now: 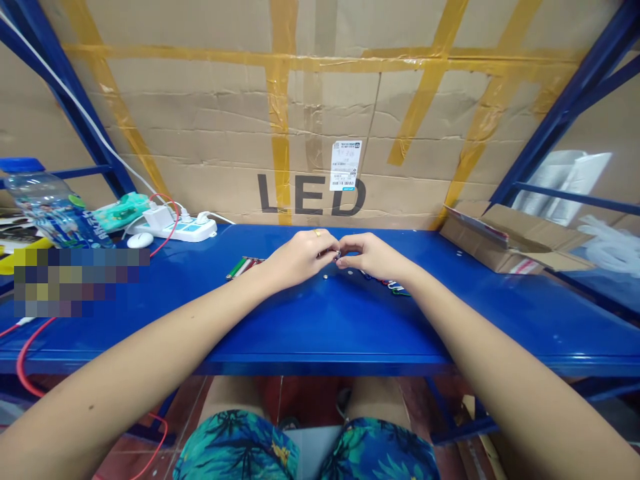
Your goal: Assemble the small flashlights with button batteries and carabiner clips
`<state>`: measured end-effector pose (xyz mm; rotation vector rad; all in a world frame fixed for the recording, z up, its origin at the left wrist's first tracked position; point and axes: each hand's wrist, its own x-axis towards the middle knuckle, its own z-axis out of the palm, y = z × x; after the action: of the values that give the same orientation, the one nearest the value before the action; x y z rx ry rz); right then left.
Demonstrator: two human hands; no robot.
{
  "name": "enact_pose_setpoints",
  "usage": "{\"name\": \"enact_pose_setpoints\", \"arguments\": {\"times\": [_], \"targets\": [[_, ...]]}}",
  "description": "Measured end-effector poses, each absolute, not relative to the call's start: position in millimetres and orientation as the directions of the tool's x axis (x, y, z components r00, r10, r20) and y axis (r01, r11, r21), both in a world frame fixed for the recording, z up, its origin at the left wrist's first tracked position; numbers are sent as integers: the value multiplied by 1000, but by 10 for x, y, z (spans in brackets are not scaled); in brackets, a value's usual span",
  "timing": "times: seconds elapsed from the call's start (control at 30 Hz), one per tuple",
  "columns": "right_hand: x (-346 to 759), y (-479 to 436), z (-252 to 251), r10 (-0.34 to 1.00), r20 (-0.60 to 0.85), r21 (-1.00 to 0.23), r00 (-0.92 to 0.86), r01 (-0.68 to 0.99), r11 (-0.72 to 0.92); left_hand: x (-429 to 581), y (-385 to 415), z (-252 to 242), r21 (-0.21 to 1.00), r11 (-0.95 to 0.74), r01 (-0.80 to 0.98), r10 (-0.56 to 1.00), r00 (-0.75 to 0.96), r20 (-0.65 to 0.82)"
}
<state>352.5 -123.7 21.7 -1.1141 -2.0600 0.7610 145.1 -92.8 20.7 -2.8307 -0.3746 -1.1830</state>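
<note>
Both hands meet at the middle of the glossy blue metal shelf [320, 320], just in front of the cardboard wall printed LED [310, 195].

My left hand [300, 257] and right hand [373, 257] are fingertip to fingertip, pinched narrow around a tiny silvery metal piece [337, 254]. It is too small to name. Which hand carries its weight I cannot tell; both touch it. A gold ring [318, 233] sits on a left finger.

Progress, judged from the layout only: a second small silvery bit [325, 275] lies loose on the shelf just below my fingertips, apparently unhandled. Left of my left hand lies a bundle of thin coloured sticks, green, white and red [243, 266], untouched. Under and right of my right hand, a cluster of coloured wire clips [395, 287], partly hidden by the wrist. Looks like fine assembly somewhere mid-run; no finished pile that I can make out.

Farther from the hands: a white power strip with plugs [183, 229] at the shelf's back left, a clear plastic water bottle [53, 207] beyond it, and an open flat cardboard box [510, 240] at the back right.
</note>
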Motion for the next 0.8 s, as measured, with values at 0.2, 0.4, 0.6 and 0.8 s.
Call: {"name": "enact_pose_setpoints", "arguments": {"times": [0.2,0.4,0.6,0.8], "targets": [[3518,-1248,237,874,277,-746,-400,484,458,1441,-933,238,42,-976,215,184,704,686],[3516,-1261,261,877,286,-751,-387,478,456,1436,-970,251,100,-963,250,252,708,659],[3543,-1226,224,897,257,-777,-360,474,414,1385,-959,275,86,-909,409,398,787,471],[3577,-1183,186,915,232,-773,-329,508,379,1384,-904,183,72,-923,379,386,905,178]]}}
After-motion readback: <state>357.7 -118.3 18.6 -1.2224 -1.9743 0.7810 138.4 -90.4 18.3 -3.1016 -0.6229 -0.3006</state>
